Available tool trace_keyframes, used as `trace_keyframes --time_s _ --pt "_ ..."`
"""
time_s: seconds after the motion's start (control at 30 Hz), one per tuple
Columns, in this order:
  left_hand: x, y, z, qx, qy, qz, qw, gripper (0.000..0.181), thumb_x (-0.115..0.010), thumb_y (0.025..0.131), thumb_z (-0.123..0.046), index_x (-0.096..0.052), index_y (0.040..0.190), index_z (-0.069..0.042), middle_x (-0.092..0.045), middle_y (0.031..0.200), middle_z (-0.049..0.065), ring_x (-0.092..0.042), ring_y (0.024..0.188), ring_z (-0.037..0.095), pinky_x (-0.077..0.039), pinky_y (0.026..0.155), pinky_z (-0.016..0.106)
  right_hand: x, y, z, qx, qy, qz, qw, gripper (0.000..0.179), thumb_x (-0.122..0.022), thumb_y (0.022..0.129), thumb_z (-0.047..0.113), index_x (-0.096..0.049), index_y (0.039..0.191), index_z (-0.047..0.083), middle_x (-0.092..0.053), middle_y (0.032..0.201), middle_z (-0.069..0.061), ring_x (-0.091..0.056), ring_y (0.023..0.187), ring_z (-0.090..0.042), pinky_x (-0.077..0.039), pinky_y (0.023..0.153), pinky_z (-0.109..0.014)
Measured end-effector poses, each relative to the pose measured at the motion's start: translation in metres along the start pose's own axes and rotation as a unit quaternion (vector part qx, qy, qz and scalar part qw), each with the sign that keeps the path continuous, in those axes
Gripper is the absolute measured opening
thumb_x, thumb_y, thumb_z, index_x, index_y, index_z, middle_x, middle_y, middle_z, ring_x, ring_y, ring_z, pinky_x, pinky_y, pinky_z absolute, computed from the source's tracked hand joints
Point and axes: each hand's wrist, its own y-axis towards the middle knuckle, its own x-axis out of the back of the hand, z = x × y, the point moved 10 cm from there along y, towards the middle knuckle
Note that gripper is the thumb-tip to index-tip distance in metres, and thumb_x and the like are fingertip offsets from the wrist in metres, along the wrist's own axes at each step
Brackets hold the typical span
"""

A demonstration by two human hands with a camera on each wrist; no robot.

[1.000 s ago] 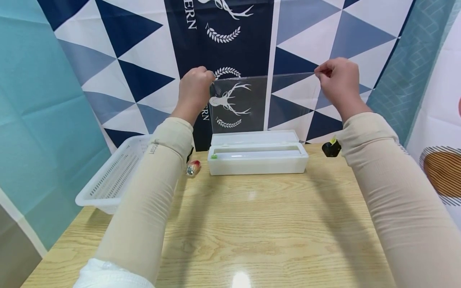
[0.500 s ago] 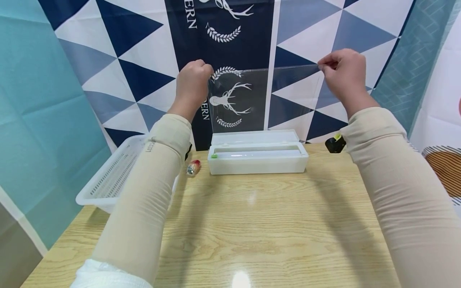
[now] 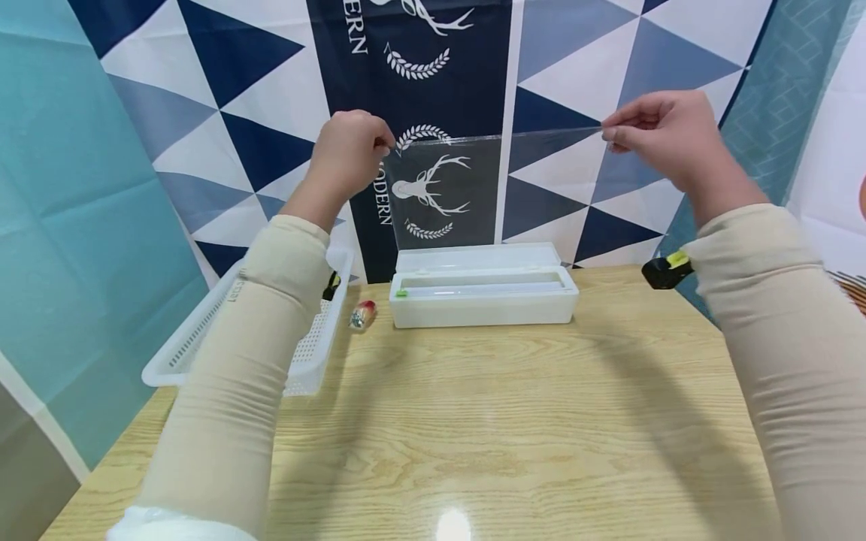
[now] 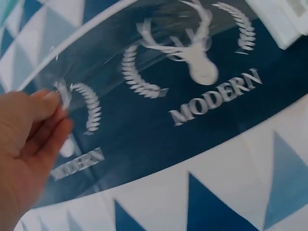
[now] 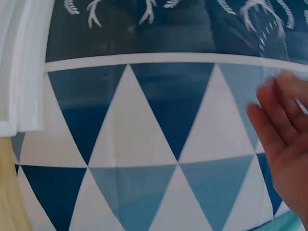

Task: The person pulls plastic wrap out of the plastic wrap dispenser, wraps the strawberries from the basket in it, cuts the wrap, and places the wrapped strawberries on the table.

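Observation:
A clear sheet of plastic wrap (image 3: pixel 467 169) rises from a white dispenser box (image 3: pixel 483 309) and stretches between my two raised hands in the head view. My left hand (image 3: pixel 348 154) pinches its upper left corner. At the upper right corner, my right hand (image 3: pixel 679 139) pinches the film between thumb and fingertips. The box's lid (image 3: pixel 476 258) leans back, and a small green piece (image 3: pixel 402 293) shows at the left of its slot. Up close in the left wrist view, thumb and fingers of the left hand (image 4: pixel 33 139) gather the film (image 4: pixel 110 62).
Left of the box stands a white perforated basket (image 3: pixel 314 353), partly behind my left sleeve. A small red-and-clear wrapped item (image 3: pixel 363 315) lies between basket and box. Patterned cloth (image 3: pixel 271 90) hangs right behind the wooden table (image 3: pixel 487 421).
Both hands first rose, lifting the film's top edge. Since then they have shifted outward, the right one furthest, with its fingers straighter. The box stays in place.

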Motion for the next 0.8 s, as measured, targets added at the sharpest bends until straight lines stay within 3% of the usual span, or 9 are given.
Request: trace_keyframes --time_s 0.07,0.17,0.3,0.37,0.43,0.5,0.6,0.8 --pt "0.002 -0.007 0.001 -0.002 -0.048 0.036 0.9982 0.017 -0.058 0.096 -0.005 -0.073 0.105 -0.006 -0.069 0.106 0.008 -0.059 0.095 0.021 -0.05 0.088 0.029 0.002 -0.007 -0.005 -0.01 0.022 0.038 0.999 0.026 -0.069 0.091 0.026 -0.073 0.109 0.007 -0.069 0.084 0.014 -0.063 0.082 -0.001 -0.043 0.092 -0.014" --pt "0.004 -0.021 0.0 -0.02 -0.104 0.085 0.9907 0.013 -0.063 0.094 -0.007 -0.075 0.099 -0.006 -0.07 0.096 0.006 -0.059 0.083 0.018 -0.05 0.077 0.028 0.005 -0.02 -0.01 -0.014 0.002 0.091 0.9958 0.029 -0.07 0.09 0.028 -0.073 0.11 0.007 -0.071 0.089 0.012 -0.059 0.094 -0.003 -0.036 0.1 -0.022" --pt "0.002 -0.045 -0.009 -0.066 -0.148 0.141 0.9768 0.008 -0.07 0.09 -0.009 -0.077 0.095 -0.009 -0.071 0.085 0.004 -0.059 0.071 0.017 -0.048 0.065 0.025 0.002 -0.044 -0.011 0.015 -0.01 0.152 0.9882 0.023 -0.069 0.092 0.021 -0.072 0.107 0.004 -0.073 0.092 0.004 -0.056 0.1 -0.008 -0.035 0.091 -0.024" --pt "-0.003 -0.06 -0.014 -0.083 -0.172 0.171 0.9665 0.007 -0.072 0.088 -0.008 -0.077 0.093 -0.01 -0.071 0.083 0.004 -0.06 0.07 0.019 -0.048 0.063 0.025 -0.004 -0.058 -0.005 0.058 0.019 0.186 0.9808 0.015 -0.065 0.094 0.01 -0.07 0.103 0.0 -0.073 0.092 -0.002 -0.059 0.097 -0.011 -0.039 0.087 -0.019" --pt "-0.01 -0.074 -0.019 -0.095 -0.199 0.196 0.9553 0.007 -0.073 0.087 -0.007 -0.077 0.092 -0.011 -0.071 0.081 0.003 -0.061 0.071 0.02 -0.05 0.063 0.025 -0.012 -0.074 0.003 0.111 0.082 0.222 0.9652 0.01 -0.059 0.093 -0.005 -0.068 0.099 -0.005 -0.071 0.095 -0.007 -0.06 0.094 -0.014 -0.043 0.08 -0.017" --pt "-0.017 -0.089 -0.023 -0.101 -0.227 0.218 0.9437 0.007 -0.073 0.087 -0.007 -0.076 0.092 -0.01 -0.071 0.082 0.002 -0.063 0.073 0.021 -0.052 0.066 0.026 -0.021 -0.092 0.008 0.158 0.148 0.261 0.9408 0.017 -0.052 0.09 -0.016 -0.065 0.096 -0.008 -0.068 0.101 -0.009 -0.059 0.096 -0.015 -0.046 0.078 -0.018" --pt "-0.026 -0.112 -0.031 -0.134 -0.253 0.227 0.9309 0.007 -0.073 0.087 -0.006 -0.076 0.091 -0.01 -0.071 0.084 0.0 -0.064 0.074 0.018 -0.054 0.069 0.028 -0.032 -0.119 0.01 0.203 0.213 0.296 0.9087 0.03 -0.044 0.085 -0.025 -0.065 0.094 -0.005 -0.061 0.109 -0.012 -0.053 0.102 -0.018 -0.047 0.074 -0.023" --pt "-0.046 -0.157 -0.044 -0.184 -0.306 0.233 0.9045 0.007 -0.073 0.086 -0.004 -0.075 0.088 -0.01 -0.07 0.087 -0.001 -0.066 0.077 0.01 -0.056 0.071 0.029 -0.056 -0.165 0.008 0.246 0.249 0.355 0.8671 0.042 -0.04 0.08 -0.028 -0.064 0.097 0.001 -0.06 0.102 -0.011 -0.052 0.1 -0.021 -0.047 0.078 -0.028"
